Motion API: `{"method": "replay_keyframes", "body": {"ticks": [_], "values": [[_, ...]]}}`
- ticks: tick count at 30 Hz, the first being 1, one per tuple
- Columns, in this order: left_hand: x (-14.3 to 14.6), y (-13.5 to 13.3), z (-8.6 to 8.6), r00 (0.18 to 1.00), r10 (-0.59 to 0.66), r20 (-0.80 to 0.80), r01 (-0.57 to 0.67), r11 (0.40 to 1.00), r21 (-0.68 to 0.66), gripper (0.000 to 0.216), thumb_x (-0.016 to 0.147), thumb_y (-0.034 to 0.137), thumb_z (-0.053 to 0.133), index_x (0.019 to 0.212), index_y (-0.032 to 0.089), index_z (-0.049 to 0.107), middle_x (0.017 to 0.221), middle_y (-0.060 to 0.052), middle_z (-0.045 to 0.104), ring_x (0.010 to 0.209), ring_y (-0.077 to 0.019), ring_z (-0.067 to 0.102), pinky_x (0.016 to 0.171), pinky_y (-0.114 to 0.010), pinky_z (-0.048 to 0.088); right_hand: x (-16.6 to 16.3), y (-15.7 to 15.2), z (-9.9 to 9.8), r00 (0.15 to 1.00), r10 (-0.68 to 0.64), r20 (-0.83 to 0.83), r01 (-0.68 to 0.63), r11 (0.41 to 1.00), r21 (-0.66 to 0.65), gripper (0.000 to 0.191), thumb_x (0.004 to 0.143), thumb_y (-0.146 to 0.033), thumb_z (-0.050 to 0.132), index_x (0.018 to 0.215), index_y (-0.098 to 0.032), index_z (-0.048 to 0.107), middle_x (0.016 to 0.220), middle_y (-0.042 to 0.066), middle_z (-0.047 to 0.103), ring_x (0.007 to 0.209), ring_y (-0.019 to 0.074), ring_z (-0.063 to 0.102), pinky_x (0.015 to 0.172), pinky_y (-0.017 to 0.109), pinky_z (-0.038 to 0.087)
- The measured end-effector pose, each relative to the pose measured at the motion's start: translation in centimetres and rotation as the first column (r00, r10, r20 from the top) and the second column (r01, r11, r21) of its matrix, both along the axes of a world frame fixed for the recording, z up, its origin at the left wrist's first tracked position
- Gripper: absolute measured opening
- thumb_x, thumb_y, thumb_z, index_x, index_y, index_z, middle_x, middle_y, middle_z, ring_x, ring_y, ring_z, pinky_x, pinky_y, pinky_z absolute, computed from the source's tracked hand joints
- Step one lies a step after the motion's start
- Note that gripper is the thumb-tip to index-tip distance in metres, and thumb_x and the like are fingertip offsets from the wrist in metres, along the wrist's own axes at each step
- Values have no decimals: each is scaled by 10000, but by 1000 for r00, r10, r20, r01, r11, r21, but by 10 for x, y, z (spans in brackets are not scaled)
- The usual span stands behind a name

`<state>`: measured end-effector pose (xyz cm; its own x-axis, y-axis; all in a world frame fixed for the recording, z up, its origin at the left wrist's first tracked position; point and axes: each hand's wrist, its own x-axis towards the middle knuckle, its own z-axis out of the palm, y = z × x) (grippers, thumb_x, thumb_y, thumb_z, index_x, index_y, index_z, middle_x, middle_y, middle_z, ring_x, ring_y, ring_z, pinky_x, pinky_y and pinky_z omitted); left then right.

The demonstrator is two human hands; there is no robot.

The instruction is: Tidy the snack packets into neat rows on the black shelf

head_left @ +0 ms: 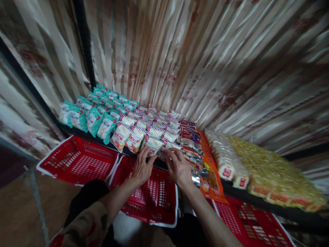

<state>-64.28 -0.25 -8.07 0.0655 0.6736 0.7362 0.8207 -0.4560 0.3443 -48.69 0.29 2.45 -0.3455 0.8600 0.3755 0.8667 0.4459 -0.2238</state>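
Note:
My left hand (142, 167) rests at the front edge of a dark shelf (259, 199), its fingers curled onto a white snack packet with red and blue trim (153, 144). Beside it, my right hand (178, 167) reaches over the same front row, fingers bent down on the packets where the white ones meet the dark red and silver ones (191, 137). Whether either hand grips a packet or only presses on it is unclear. Rows of the white packets (144, 125) fill the shelf behind my hands.
Teal snack packets (89, 115) lie at the shelf's left, an orange packet (209, 171), clear-wrapped white goods (224, 154) and yellow goods (272, 168) at the right. Red plastic baskets (79, 159) (154, 195) (246, 223) sit below the shelf. A striped curtain (205, 61) hangs behind.

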Motion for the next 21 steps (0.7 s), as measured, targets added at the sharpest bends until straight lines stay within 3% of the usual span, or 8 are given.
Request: {"method": "replay_keyframes", "body": {"ticks": [7, 13, 21], "values": [[1, -2, -5, 999, -22, -31, 14, 971, -239, 466, 824, 120, 412, 1280, 203, 448, 1248, -107, 473, 1192, -245, 405, 962, -417, 432, -9, -7, -29, 982, 147, -116, -154, 987, -54, 356, 876, -212, 395, 1203, -210, 537, 1280, 107, 476, 1166, 206, 488, 978, 387, 451], [-1, -2, -4, 998, -56, -39, 46, 970, -238, 510, 810, 113, 420, 1315, 185, 415, 1283, -104, 460, 1215, -247, 379, 1000, -403, 399, -14, -12, -41, 973, 145, -179, -162, 983, -85, 335, 866, -213, 412, 1163, -191, 565, 1273, 114, 492, 1186, 206, 484, 1008, 401, 428], [-3, -12, 10, 997, -76, 30, 81, 956, -281, 585, 739, 24, 398, 1294, 207, 438, 1250, -81, 508, 1183, -217, 422, 955, -351, 444, -24, -56, -80, 949, 85, -302, -139, 977, -162, 347, 860, -222, 421, 1171, -238, 573, 1257, 87, 531, 1152, 203, 526, 961, 373, 477]]}}
